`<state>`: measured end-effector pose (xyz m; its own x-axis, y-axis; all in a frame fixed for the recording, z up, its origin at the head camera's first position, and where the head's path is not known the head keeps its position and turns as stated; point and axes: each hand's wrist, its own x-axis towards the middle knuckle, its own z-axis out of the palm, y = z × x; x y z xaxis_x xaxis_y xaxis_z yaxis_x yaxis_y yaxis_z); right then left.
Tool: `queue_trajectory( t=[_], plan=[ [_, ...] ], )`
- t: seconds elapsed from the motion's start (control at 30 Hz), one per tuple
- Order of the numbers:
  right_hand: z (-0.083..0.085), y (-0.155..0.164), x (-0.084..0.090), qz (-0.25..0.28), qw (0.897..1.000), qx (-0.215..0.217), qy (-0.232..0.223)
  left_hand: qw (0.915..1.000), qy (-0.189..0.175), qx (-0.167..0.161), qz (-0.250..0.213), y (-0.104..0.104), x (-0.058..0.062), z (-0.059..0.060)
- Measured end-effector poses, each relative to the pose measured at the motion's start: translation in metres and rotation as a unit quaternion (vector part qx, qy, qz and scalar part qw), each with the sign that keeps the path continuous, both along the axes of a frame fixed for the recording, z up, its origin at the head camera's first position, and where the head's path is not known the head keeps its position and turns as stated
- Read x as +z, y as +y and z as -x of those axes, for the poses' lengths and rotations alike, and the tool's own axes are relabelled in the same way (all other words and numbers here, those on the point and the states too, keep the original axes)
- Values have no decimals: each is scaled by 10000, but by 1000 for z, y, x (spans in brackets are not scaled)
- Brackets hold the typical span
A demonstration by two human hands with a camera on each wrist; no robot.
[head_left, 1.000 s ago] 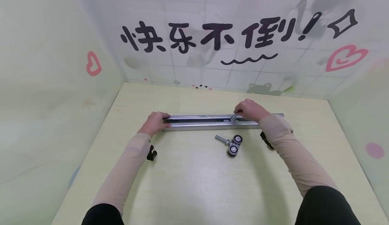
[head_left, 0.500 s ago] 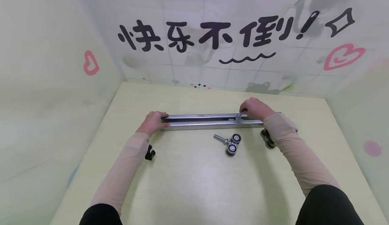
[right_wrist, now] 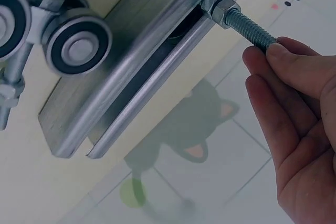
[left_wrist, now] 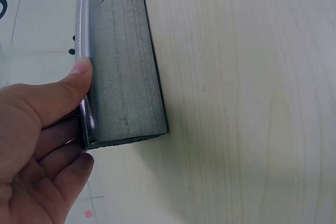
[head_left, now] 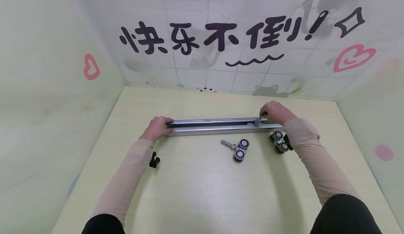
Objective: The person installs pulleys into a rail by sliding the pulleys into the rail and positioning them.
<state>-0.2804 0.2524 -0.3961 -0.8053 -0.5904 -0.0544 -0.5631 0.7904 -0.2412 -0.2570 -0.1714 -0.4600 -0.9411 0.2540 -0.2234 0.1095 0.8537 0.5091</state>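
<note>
Rail (head_left: 221,126) lies across the tabletop (head_left: 202,192), left hand (head_left: 156,128) gripping its end. Right hand (head_left: 277,112) pinches the bolt (right_wrist: 247,23) of a roller inside, near the right end; tugging further probably pops it out.

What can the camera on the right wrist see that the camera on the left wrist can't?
Only the right wrist view shows the right hand pinching a threaded bolt that sticks out of the rail's slot, and a loose roller with black wheels beside it. Only the left wrist view shows the left hand holding the rail's plain closed end, thumb on top. Both show the metal rail lying on the pale table.
</note>
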Motion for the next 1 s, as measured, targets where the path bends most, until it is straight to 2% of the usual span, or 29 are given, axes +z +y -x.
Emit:
queue_trajectory(
  t=[0.53,1.0],
  plan=[
    [-2,37,2,-138,9978,-579,-293,10000,20,-35,51,1,3,-1],
    [-1,60,3,-280,9949,-892,-381,10000,-27,-12,63,3,4,-1]
  ],
)
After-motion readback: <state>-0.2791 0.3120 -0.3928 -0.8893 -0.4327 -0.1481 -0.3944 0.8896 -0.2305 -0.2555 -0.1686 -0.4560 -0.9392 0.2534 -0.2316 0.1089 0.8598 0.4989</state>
